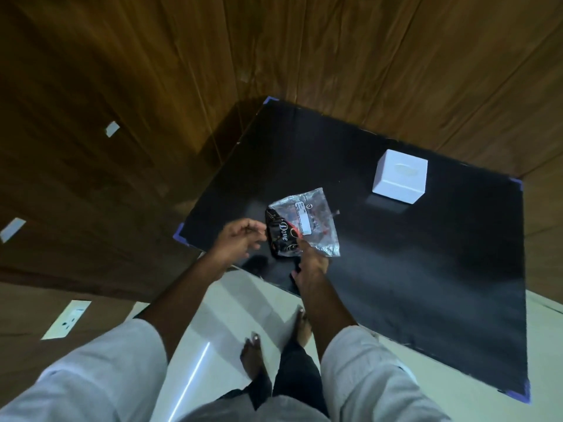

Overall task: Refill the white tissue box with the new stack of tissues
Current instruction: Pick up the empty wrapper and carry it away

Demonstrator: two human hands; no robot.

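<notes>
A white cube tissue box point(399, 177) stands upright on the black table point(426, 269), toward its far right, with an oval slot on top. Nearer me lies a plastic tissue packet point(304, 223), dark with printed script at one end and clear silvery with a white label over the rest. My right hand point(310, 263) pinches the packet's near edge. My left hand point(240, 239) hovers just left of the packet with its fingers curled and apart, holding nothing. The tissues inside the packet cannot be made out.
Wood-panelled walls surround the table on the left and back. White wall sockets point(68, 319) sit on the left wall. Below are a glossy white floor point(231, 315) and my bare feet point(253, 357). Blue tape marks the table's corners point(179, 236).
</notes>
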